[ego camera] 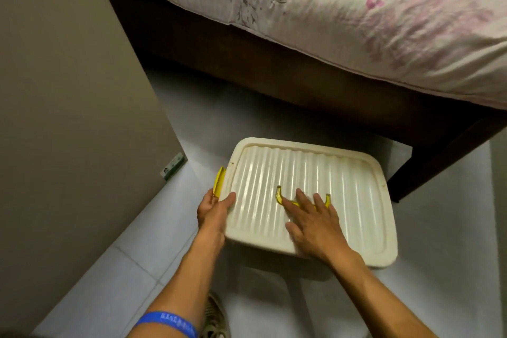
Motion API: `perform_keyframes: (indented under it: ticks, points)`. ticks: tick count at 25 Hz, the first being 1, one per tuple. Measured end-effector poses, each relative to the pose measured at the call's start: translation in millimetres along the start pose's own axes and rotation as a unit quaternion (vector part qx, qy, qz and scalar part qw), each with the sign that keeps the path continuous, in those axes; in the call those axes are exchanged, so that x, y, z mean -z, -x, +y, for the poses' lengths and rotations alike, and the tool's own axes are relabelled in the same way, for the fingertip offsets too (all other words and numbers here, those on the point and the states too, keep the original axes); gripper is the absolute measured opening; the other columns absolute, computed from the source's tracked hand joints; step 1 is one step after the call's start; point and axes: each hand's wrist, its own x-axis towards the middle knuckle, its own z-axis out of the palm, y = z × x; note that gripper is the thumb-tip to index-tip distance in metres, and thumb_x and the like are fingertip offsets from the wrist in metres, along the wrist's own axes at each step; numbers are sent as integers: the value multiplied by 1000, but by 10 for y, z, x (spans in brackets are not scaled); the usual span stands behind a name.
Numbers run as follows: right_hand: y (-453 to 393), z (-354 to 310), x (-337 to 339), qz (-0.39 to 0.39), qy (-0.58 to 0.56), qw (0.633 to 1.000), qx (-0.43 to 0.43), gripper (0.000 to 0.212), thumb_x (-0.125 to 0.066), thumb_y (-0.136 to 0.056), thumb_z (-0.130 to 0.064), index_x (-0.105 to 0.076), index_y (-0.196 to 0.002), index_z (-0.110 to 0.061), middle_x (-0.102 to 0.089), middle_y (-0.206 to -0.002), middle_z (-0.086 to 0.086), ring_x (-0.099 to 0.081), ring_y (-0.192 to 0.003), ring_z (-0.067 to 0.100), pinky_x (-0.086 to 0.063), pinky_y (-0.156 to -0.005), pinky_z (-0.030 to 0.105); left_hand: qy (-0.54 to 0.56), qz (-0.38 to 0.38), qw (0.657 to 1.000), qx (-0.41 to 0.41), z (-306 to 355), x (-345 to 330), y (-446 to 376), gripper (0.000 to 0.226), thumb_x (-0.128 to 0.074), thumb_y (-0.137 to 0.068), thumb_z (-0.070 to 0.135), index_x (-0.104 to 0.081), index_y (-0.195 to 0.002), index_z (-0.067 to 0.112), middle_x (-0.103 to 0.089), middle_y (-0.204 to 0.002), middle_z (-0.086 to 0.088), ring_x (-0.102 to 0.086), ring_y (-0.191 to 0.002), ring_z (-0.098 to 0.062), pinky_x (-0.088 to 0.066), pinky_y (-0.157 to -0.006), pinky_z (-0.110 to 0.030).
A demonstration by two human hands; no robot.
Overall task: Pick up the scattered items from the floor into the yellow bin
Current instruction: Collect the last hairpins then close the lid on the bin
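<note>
The yellow bin [219, 182] sits on the floor [439, 296] right in front of the person, between a grey cabinet [68, 90] on the left and the bed [329, 22] beyond, but almost all of it is hidden under its cream ribbed lid [356, 200]; only a yellow side latch at the left edge and a yellow handle [279, 195] on top show. The lid's long axis runs left to right across the view, slightly turned so its right end lies nearer the person, and its ribs run away towards the bed. Both hands are already on it: the left hand [214, 211] grips the left edge by the latch, thumb on top, while the right hand [312, 223] lies flat and spread on the lid, fingers over the handle (holding nothing, as far as can be seen). No scattered items are in view, so opening or shifting the lid looks like the next move, and the left hand is best placed at the latch.
</note>
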Motion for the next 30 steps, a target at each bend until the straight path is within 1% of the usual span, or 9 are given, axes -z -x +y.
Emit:
perform_keyframes:
  ticks: [4, 6, 9, 12, 15, 17, 18, 23, 30]
  points:
    - [19, -10, 4, -3, -4, 1000, 2, 59, -31, -100, -50, 3, -148, -54, 9, -164, -9, 9, -150, 28, 2, -119, 54, -179, 74, 964, -184, -11, -63, 77, 35, -66, -91, 25, -58, -121, 39, -65, -114, 6, -67, -103, -18, -58, -78, -36]
    - [22, -23, 63, -22, 2, 1000, 12, 60, -33, -100, -49, -1, -149, -52, 7, -164, -8, 8, -150, 29, 1, -119, 53, -444, 100, 851, -262, 4, -151, 126, 46, -58, -94, 27, -46, -138, 31, -51, -137, -4, -46, -130, -29, -41, -106, -47]
    - [122, 57, 190, 14, -118, 993, 20, 55, -44, -99, -42, -23, -149, -46, -11, -164, -9, -10, -150, 22, -11, -119, 43, -602, -89, 724, -324, -157, -588, 476, 64, -49, -96, 46, -21, -152, 36, -13, -163, 0, -12, -149, -26, -11, -119, -46]
    - [389, 510, 205, 249, -277, 907, -197, 56, -55, -95, -26, -35, -147, -30, -30, -157, -3, -35, -138, 23, -33, -110, 41, -688, -184, 637, -296, -329, -754, 614, 75, -44, -92, 63, -8, -153, 40, 12, -164, 2, 13, -150, -27, 4, -118, -54]
    - [646, 1132, 64, 160, -427, 782, -425, 74, -72, -81, -44, -39, -140, -13, -52, -136, 10, -54, -117, 31, -46, -95, 46, -688, -178, 644, -281, -249, -722, 598, 76, -49, -91, 61, -10, -153, 40, 12, -164, 2, 13, -150, -27, 2, -119, -55]
    - [675, 1283, -6, 85, -621, 663, -409, 67, -81, -73, -43, -56, -123, -5, -69, -108, 10, -67, -93, 27, -52, -82, 41, -688, -179, 645, -280, -227, -744, 629, 76, -51, -91, 59, -13, -153, 40, 11, -164, 2, 12, -150, -26, 2, -119, -54]
    - [653, 1310, -37, 110, -649, 646, -386, 59, -83, -72, -35, -61, -117, -3, -72, -99, 10, -70, -85, 26, -55, -75, 37, -685, -179, 648, -282, -230, -757, 640, 75, -52, -91, 59, -14, -153, 40, 10, -164, 3, 11, -150, -26, 2, -119, -54]
    - [603, 1145, -54, 288, -575, 694, -324, 43, -83, -74, -25, -52, -103, -29, -63, -97, -7, -65, -82, 11, -50, -56, 22, -663, -173, 669, -289, -255, -704, 589, 75, -54, -89, 60, -16, -152, 43, 9, -164, 5, 10, -150, -23, 2, -119, -52]
    - [815, 1066, -123, 253, -464, 801, -280, 35, -61, -93, -38, -46, -123, -29, -60, -104, -5, -62, -86, 11, -54, -68, 30, -648, -137, 689, -296, -314, -649, 675, 64, -49, -95, 51, -22, -151, 37, -3, -165, 3, 1, -151, -23, 4, -119, -50]
